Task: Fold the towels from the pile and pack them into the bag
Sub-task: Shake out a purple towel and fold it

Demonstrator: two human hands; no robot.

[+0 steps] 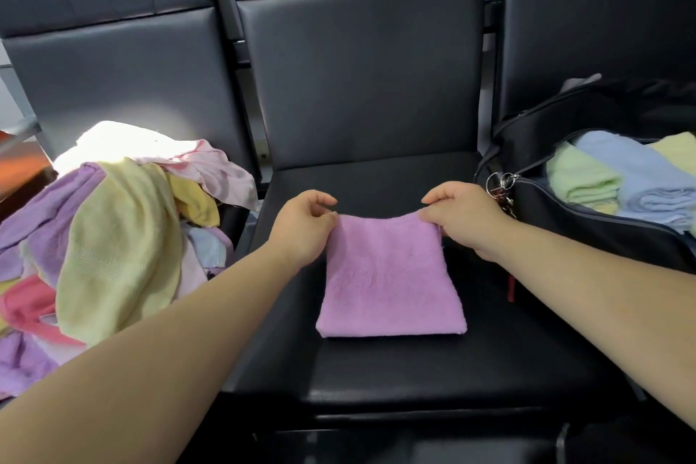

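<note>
A purple towel (389,279), folded into a rough square, lies on the middle black seat (376,373). My left hand (305,226) pinches its far left corner and my right hand (465,217) pinches its far right corner, lifting the far edge slightly. On the left seat sits the pile of loose towels (113,237) in yellow, purple, pink and white. The open black bag (587,230) stands on the right seat, with folded green, blue and yellow towels (621,177) inside it.
Black padded seat backs (357,79) rise behind all three seats. A key ring with keys (502,186) hangs at the bag's near left end. A reddish-brown surface (22,166) shows at the far left edge.
</note>
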